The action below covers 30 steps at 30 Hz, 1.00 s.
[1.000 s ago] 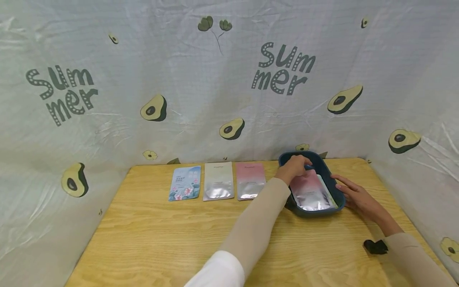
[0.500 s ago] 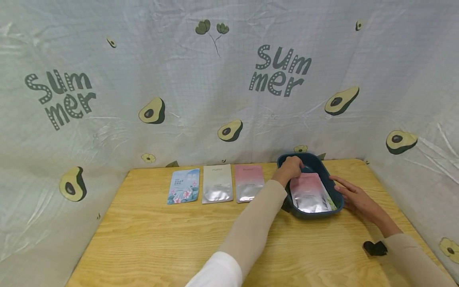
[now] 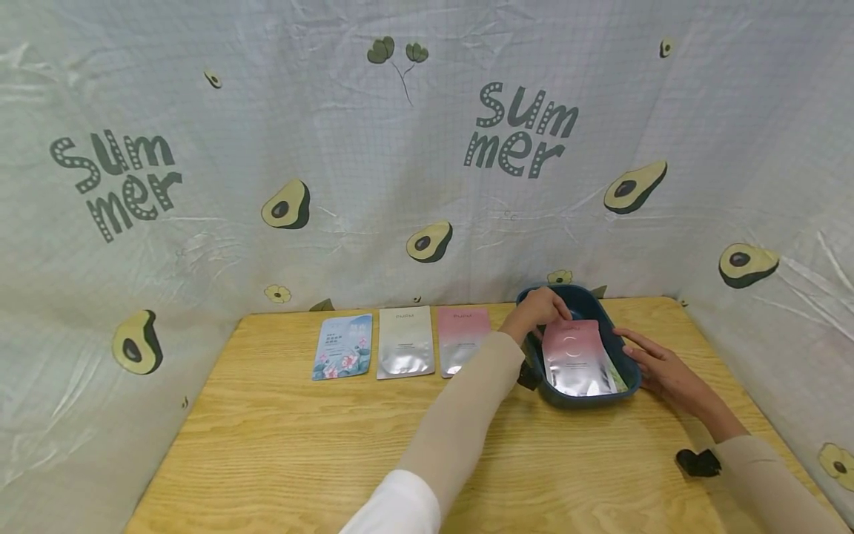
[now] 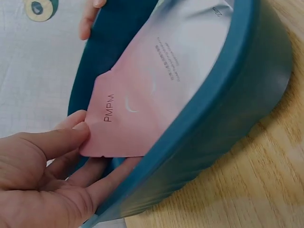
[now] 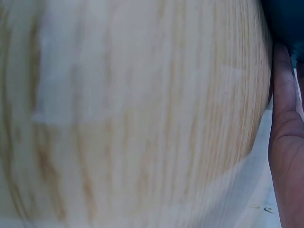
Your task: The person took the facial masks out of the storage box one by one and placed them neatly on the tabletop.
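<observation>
Packet pinched in my left hand

My left thumb and fingers hold the top edge of this pink-and-silver packet, which lies tilted inside a dark blue-green tub. My right hand, its fingers extended, rests against the tub's outer wall. Between my hands, a green-edged packet shows beneath the pink one. Left of my left hand, a second pink packet, a cream packet and a blue floral packet lie in a row on the wooden table.
</observation>
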Motion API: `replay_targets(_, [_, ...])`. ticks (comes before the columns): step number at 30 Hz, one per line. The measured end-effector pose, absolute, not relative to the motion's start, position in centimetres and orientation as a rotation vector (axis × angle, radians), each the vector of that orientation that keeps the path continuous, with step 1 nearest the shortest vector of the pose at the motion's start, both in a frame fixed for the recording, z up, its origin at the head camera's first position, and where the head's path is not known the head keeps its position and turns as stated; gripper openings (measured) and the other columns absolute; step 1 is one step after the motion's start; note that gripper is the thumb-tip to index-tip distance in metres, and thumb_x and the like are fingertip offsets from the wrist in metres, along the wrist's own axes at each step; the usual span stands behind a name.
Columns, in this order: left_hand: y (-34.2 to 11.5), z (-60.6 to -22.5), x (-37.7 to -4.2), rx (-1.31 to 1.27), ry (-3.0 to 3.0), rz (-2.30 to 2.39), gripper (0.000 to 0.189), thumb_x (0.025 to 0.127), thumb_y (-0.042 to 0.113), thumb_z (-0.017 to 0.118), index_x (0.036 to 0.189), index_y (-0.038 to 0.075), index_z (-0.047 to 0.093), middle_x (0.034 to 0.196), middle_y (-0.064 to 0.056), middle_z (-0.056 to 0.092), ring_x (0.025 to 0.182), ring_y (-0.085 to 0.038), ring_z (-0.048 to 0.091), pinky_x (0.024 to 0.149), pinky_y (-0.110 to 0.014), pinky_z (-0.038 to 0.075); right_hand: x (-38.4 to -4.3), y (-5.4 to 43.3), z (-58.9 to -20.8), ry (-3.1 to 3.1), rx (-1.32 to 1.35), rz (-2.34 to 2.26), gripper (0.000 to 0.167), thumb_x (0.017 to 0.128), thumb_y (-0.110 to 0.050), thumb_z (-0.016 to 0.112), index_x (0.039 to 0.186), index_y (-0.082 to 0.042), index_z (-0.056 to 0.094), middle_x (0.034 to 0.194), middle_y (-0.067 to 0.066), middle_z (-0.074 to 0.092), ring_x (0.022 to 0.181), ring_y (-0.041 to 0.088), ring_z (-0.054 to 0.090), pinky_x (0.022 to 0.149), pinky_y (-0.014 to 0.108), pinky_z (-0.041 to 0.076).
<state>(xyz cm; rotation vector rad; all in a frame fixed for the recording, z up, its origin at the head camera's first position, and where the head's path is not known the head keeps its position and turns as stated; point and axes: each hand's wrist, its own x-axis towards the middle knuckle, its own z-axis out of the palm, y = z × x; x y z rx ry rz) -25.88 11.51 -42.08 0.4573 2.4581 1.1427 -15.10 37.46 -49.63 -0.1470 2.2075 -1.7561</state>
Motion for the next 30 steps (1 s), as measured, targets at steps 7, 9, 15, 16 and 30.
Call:
replay_targets(7, [10.4, -42.1, -25.9, 0.473, 2.201, 1.300, 0.027, 0.091, -0.011, 0.065, 0.114, -0.003, 0.076, 0.114, -0.017, 0.072, 0.083, -0.024, 0.065, 0.083, -0.049, 0.062, -15.5, 37.7, -49.7, 2.222, -0.147, -1.735, 0.058, 0.111, -0.038, 0.040, 0.164, -0.019, 0.021, 0.165, 0.031, 0.004, 0.113, -0.011, 0.053, 0.090, 0.020, 0.055])
replay_targets(9, [10.1, -42.3, -26.1, 0.477, 2.123, 1.334, 0.035, 0.088, -0.018, 0.062, 0.119, -0.006, 0.072, 0.116, -0.022, 0.071, 0.080, -0.024, 0.063, 0.088, -0.050, 0.060, -15.6, 37.8, -49.8, 2.233, -0.138, -1.723, 0.059, 0.111, -0.039, 0.040, 0.164, -0.020, 0.022, 0.165, 0.030, 0.005, 0.112, -0.012, 0.052, 0.090, 0.019, 0.054])
replay_targets(15, [9.7, -42.8, -26.6, 0.464, 2.050, 1.443, 0.043, 0.085, -0.024, 0.057, 0.124, -0.009, 0.069, 0.111, -0.019, 0.069, 0.074, -0.016, 0.057, 0.089, -0.044, 0.061, -15.8, 38.0, -49.9, 2.240, -0.129, -1.709, 0.059, 0.111, -0.041, 0.041, 0.163, -0.021, 0.023, 0.165, 0.030, 0.007, 0.111, -0.013, 0.052, 0.090, 0.019, 0.054])
replay_targets(16, [9.6, -42.8, -26.6, 0.461, 2.042, 1.467, 0.040, 0.087, -0.023, 0.057, 0.123, -0.010, 0.069, 0.111, -0.019, 0.069, 0.075, -0.016, 0.058, 0.090, -0.044, 0.061, -15.9, 38.0, -49.9, 2.235, -0.139, -1.712, 0.059, 0.111, -0.041, 0.040, 0.163, -0.020, 0.022, 0.165, 0.031, 0.006, 0.111, -0.013, 0.052, 0.090, 0.020, 0.054])
replay_targets(30, [8.8, -43.0, -25.2, 0.245, 1.833, 1.813, 0.023, 0.102, 0.010, 0.062, 0.123, 0.005, 0.072, 0.102, -0.004, 0.068, 0.092, -0.029, 0.069, 0.080, -0.056, 0.062, -16.5, 38.1, -50.3, 2.239, -0.172, -1.723, 0.059, 0.111, -0.040, 0.039, 0.164, -0.021, 0.021, 0.165, 0.031, 0.005, 0.112, -0.013, 0.053, 0.090, 0.020, 0.055])
